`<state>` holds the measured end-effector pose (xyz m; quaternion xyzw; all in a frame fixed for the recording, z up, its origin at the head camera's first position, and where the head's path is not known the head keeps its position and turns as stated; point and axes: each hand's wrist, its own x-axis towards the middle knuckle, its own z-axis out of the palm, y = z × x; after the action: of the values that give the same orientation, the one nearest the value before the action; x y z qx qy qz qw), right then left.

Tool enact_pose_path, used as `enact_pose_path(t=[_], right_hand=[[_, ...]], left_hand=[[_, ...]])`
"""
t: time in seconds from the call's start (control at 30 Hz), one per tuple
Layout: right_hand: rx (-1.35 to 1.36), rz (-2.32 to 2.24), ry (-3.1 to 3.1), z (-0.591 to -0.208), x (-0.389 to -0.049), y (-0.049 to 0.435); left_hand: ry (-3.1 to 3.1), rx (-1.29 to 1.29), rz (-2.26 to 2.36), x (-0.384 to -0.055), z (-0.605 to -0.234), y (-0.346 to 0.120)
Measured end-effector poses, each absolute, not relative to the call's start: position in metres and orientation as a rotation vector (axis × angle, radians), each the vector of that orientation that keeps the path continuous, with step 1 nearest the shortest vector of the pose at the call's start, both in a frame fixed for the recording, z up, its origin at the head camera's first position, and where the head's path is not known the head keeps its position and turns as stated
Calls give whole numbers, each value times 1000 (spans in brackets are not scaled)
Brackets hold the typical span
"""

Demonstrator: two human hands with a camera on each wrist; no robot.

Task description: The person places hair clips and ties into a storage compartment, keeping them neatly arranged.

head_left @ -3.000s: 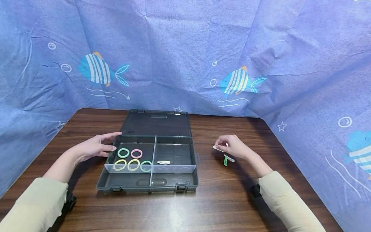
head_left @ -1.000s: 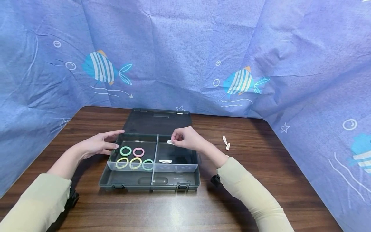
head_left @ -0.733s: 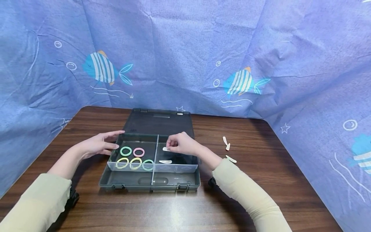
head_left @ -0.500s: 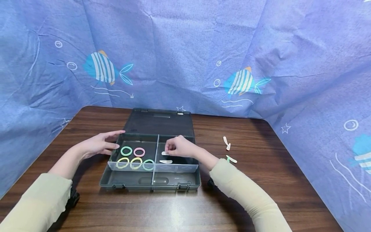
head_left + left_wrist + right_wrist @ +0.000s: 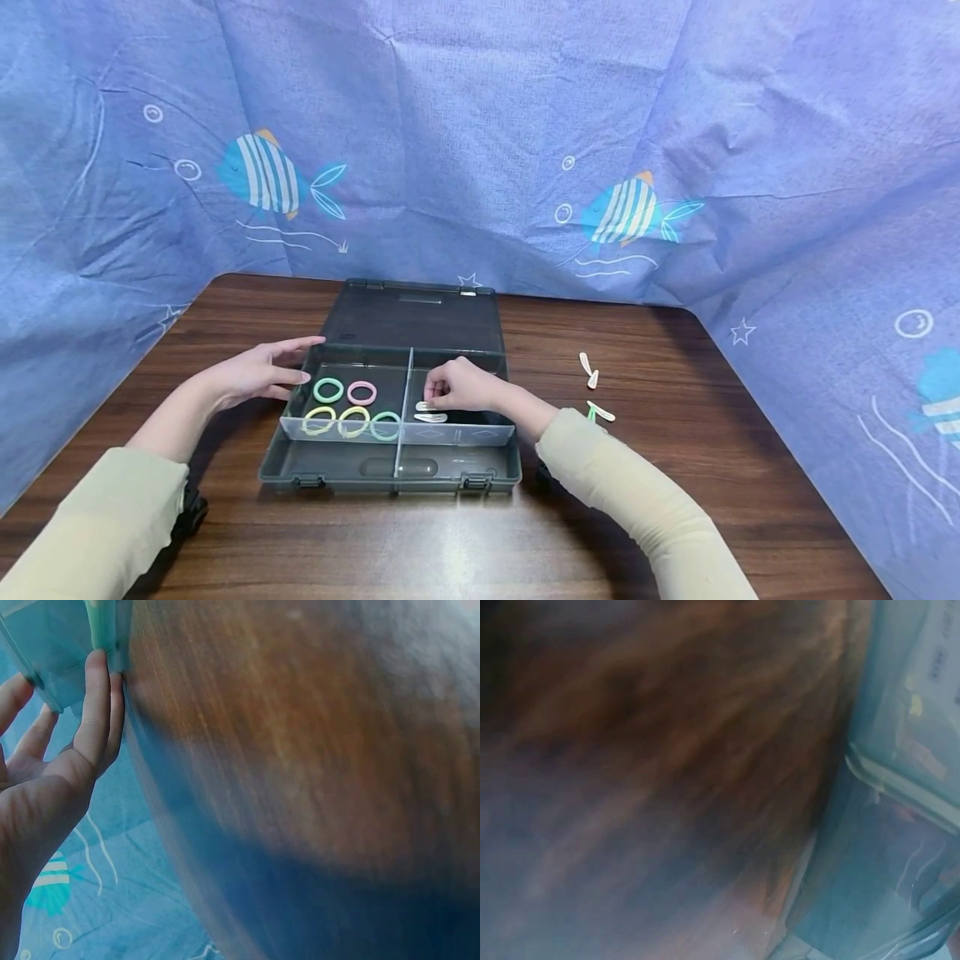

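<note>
A dark see-through divider box (image 5: 337, 482) lies open on the table. My right hand (image 5: 468, 386) reaches into its back right compartment, thumb and fingertips pinching a white snap hair clip (image 5: 422, 407) low over the floor. Just in front of that clip lies another white hair clip (image 5: 431, 418). My left hand (image 5: 258, 372) touches the box's left side with extended fingers; the left wrist view shows the fingertips (image 5: 96, 664) against the box wall. In the back left compartment are several ring-shaped hair ties, including a green hair tie (image 5: 316, 390) and a pink hair tie (image 5: 348, 393).
The box's lid (image 5: 412, 321) is folded back behind it. To the right on the wooden table (image 5: 660, 483) lie several more hair clips: a white clip (image 5: 585, 361), a shorter one (image 5: 593, 380), and a white clip (image 5: 603, 412) crossing a green one. A blue fish-print cloth (image 5: 465, 150) hangs behind.
My right hand has picked a white clip from the table, carried it left into the back right compartment, then moved it forward and down beside the other clip. The left hand stays at the box.
</note>
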<state>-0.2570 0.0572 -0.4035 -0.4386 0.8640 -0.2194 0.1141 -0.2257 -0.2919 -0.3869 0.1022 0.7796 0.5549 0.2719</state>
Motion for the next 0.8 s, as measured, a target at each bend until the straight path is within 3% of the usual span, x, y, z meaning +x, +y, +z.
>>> enact_pose_path(t=[0.8], right_hand=[[-1315, -615, 2550, -399, -256, 63]], left_hand=[[2097, 284, 1497, -226, -389, -293]])
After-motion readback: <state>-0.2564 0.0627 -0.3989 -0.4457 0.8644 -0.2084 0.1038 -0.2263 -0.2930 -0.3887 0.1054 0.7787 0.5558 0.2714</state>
